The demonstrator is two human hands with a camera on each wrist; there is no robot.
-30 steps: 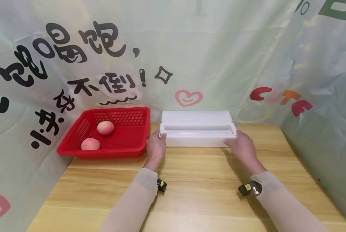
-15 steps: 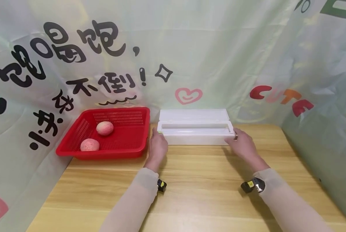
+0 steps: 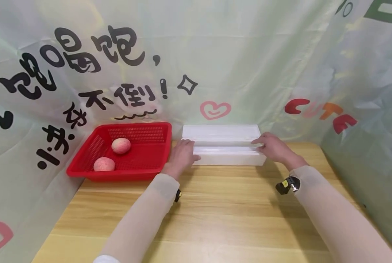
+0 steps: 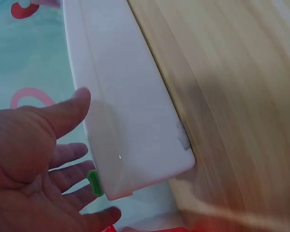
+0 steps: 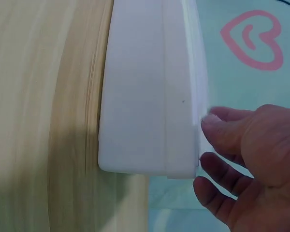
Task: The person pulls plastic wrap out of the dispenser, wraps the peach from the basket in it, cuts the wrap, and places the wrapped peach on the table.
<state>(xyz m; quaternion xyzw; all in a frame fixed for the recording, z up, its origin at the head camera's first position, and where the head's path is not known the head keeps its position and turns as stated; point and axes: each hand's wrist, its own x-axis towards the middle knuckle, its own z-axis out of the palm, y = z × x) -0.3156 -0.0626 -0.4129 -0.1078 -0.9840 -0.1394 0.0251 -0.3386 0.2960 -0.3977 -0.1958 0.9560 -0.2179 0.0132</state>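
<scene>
A long white box (image 3: pixel 229 159) with a hinged lid (image 3: pixel 220 132) raised at the back lies on the table, a narrow gap showing between lid and front wall. Over the box's left end is my left hand (image 3: pixel 183 155), fingers at the top, thumb in front. In the left wrist view its fingers are spread, beside a small green tab (image 4: pixel 94 183) at the box corner. My right hand (image 3: pixel 275 147) reaches over the right end, forefinger at the lid's lower edge and thumb below it. The right wrist view shows its fingers loosely bent near the box's upper edge; contact is unclear.
Close to my left hand stands a red perforated basket (image 3: pixel 127 175). Inside are two peach-like pink-and-white balls, one farther back (image 3: pixel 121 145) and one nearer (image 3: pixel 104 164). A printed fabric sheet (image 3: pixel 242 65) hangs behind the wooden table (image 3: pixel 222 212).
Both hands have moved from the box's ends onto its top, their fingers reaching toward the lid. The box first shifted slightly left and back. The slot frame seen before is now largely out of sight.
</scene>
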